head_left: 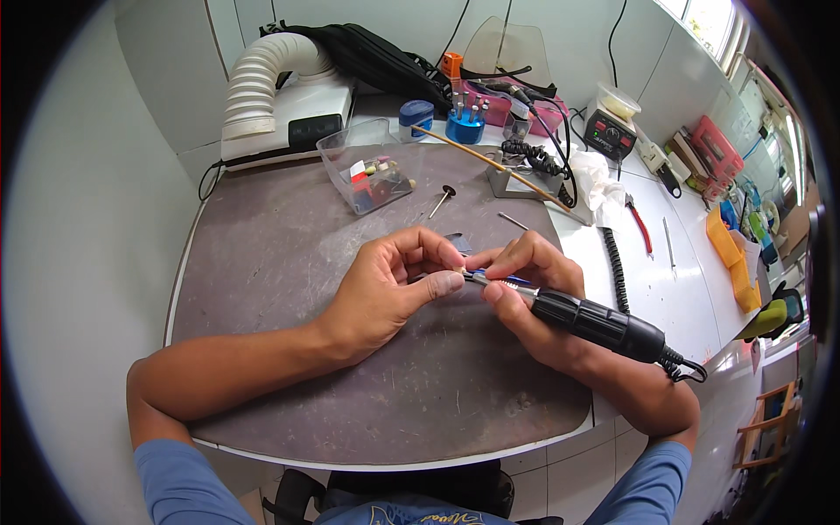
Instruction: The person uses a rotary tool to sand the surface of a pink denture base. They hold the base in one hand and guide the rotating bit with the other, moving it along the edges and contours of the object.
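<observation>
My right hand [535, 284] is closed around a black and silver rotary handpiece [595, 324], its tip pointing left and its coiled cord trailing off the back end. My left hand [394, 280] pinches a small pale piece [462, 272] between thumb and fingertips, mostly hidden by them. The handpiece tip meets this piece or sits just beside it; which one, I cannot tell. Something blue and dark lies on the mat behind the fingers, partly covered. A little farther off rest a dark disc on a thin metal shank [444, 199] and a slim metal bur [514, 220].
A clear plastic box [376, 197] with small bits stands beyond my left hand. Behind are a white unit with a ribbed hose [262, 79], a blue bur holder [465, 127], a wooden stick [490, 162] and a black control box [610, 131]. Red-handled pliers [640, 226] lie right.
</observation>
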`<state>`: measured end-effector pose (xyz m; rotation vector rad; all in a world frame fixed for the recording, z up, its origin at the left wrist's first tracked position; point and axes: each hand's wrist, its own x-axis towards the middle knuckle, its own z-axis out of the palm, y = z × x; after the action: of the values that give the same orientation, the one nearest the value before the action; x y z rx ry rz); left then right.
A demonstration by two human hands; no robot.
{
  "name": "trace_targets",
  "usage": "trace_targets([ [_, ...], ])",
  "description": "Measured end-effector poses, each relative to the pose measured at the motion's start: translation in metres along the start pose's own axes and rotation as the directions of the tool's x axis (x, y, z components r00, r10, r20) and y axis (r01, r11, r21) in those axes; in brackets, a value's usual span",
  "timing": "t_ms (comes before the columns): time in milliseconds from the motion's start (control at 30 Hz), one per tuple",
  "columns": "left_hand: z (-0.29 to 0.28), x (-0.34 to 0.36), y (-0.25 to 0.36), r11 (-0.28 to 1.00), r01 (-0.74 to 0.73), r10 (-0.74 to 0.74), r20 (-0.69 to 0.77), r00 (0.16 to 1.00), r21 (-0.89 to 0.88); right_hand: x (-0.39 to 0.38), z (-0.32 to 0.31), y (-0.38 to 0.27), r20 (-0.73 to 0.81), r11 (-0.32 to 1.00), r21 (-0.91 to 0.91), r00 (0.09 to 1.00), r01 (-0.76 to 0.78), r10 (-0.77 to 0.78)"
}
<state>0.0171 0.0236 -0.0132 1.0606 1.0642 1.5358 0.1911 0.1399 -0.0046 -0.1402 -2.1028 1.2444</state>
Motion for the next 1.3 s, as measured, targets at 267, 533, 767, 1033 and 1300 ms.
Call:
trace_targets([
  [267, -0.0006, -0.0001, 0.001, 0.999, 0.039, -0.039, -0.017, 0.999, -0.001, -0.0001, 0.001, 0.0033, -0.013, 0.999, -0.001, 0.999, 0.037, -0.037],
  [533, -0.0006, -0.0013, 0.0005, 1.0, 0.018, -0.018, -0.015, 1.0, 0.01, 0.0011, 0.0024, -0.0014, 0.016, 0.975, -0.152, 0.987, 0.161, -0.16],
  [767, -0.0018, -0.0031, 0.0018, 0.994, 0.075, -0.079, -0.045, 0.996, -0.079, 0.0019, 0.0026, -0.0016, 0.024, 0.944, -0.215, 0.968, 0.249, -0.25],
  [1033, -0.0033, -0.0016, -0.0002, 0.995, 0.066, -0.067, -0.019, 0.998, -0.075, 0.0022, -0.0002, -0.0029, 0.021, 0.958, -0.197, 0.978, 0.207, -0.207],
  [1300, -0.0024, -0.0011, 0.0028, 0.99, 0.093, -0.096, -0.02, 0.995, -0.108, 0.0021, -0.0005, -0.0019, 0.012, 0.975, -0.155, 0.987, 0.16, -0.16],
])
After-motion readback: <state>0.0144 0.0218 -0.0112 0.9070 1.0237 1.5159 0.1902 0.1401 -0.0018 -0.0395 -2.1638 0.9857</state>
